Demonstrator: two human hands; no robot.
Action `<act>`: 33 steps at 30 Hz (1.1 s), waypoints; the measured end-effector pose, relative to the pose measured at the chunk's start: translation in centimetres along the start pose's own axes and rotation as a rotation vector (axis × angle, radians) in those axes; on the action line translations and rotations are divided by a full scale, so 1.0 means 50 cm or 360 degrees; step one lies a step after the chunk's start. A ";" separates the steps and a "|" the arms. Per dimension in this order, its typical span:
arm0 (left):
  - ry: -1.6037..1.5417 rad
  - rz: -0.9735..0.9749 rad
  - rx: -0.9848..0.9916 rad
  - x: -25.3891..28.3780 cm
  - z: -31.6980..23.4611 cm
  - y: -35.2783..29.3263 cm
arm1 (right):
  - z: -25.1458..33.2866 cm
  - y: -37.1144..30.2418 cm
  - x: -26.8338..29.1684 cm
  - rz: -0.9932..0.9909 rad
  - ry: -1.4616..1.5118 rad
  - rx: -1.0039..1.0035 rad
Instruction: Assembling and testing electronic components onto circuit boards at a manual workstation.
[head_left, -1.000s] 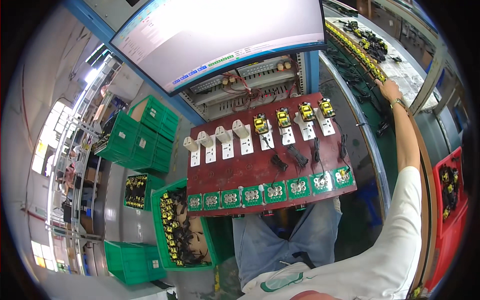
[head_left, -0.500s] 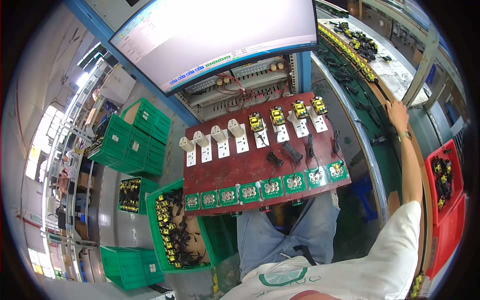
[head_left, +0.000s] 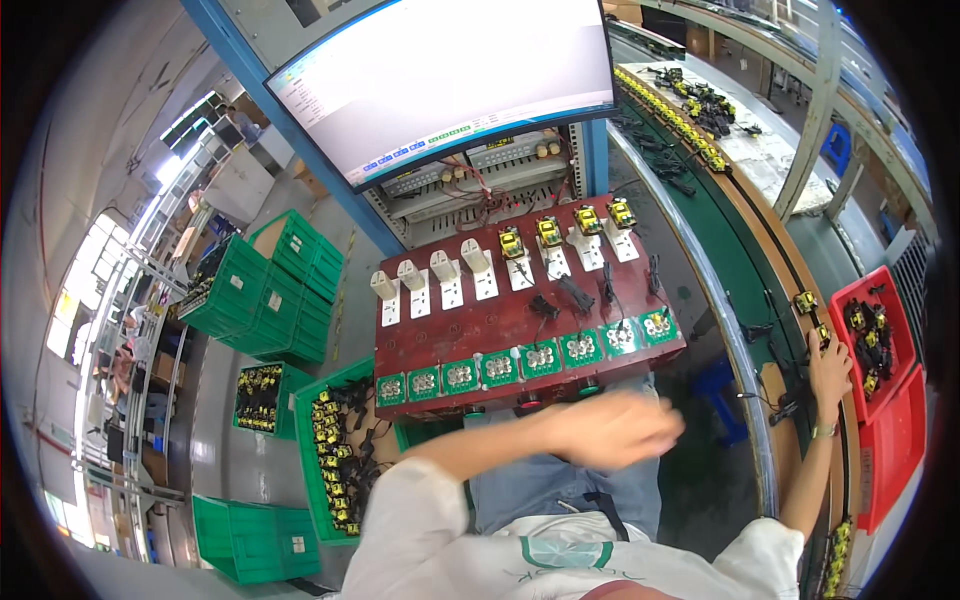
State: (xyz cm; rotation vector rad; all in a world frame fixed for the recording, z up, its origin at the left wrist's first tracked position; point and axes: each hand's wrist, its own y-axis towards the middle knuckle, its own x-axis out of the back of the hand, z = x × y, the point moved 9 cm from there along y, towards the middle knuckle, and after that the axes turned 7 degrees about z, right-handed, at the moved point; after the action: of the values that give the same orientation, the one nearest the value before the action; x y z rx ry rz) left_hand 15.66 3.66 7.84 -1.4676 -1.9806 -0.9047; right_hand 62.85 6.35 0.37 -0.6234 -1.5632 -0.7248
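My right hand [head_left: 830, 378] is on the wooden ledge of the conveyor at the right, its fingers closed around a small circuit board with a yellow transformer [head_left: 822, 335]. Just beyond it on the ledge sits another yellow-topped board [head_left: 805, 302]. My left hand [head_left: 625, 430] hangs over my lap, in front of the red test fixture [head_left: 470, 335]; motion smears its fingers and nothing shows in it. Several yellow boards [head_left: 548, 233] stand on the fixture's right-hand white sockets, their black cables lying toward the green contact boards [head_left: 540, 357]. White plugs [head_left: 442, 265] fill the left-hand sockets.
A monitor [head_left: 450, 85] hangs above the fixture. Beside my right hand are red bins [head_left: 885, 350], one with boards inside. A metal rail [head_left: 715, 270] edges the green conveyor. Green crates [head_left: 300, 420] stand on the floor at left, and a row of yellow boards [head_left: 680, 120] lines the far ledge.
My right hand has come nearer along the ledge, and two yellow boards now show beside it. My left hand has come into view, moving across my lap. The view has shifted slightly.
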 end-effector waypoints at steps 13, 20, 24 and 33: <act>0.0741 -0.0343 0.0171 -0.173 0.263 0.726 | -0.061 -0.078 0.004 -0.0369 0.0134 0.0105; 0.0592 -0.0197 0.0098 -0.208 0.214 0.789 | -0.169 -0.058 -0.043 -0.0414 0.0104 0.0038; 0.1039 -0.0197 -0.0070 -0.230 0.216 0.799 | -0.104 -0.143 0.024 -0.0286 0.0328 -0.0116; 0.0716 -0.0064 0.0100 -0.209 0.193 0.822 | -0.147 -0.115 -0.020 -0.0468 0.0693 0.0345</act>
State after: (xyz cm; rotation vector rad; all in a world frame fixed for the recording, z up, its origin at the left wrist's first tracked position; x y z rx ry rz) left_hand 57.90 12.52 2.61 -1.0763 -1.6904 -1.0710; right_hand 63.45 -2.95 -0.74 -0.0628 -1.3112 -0.8313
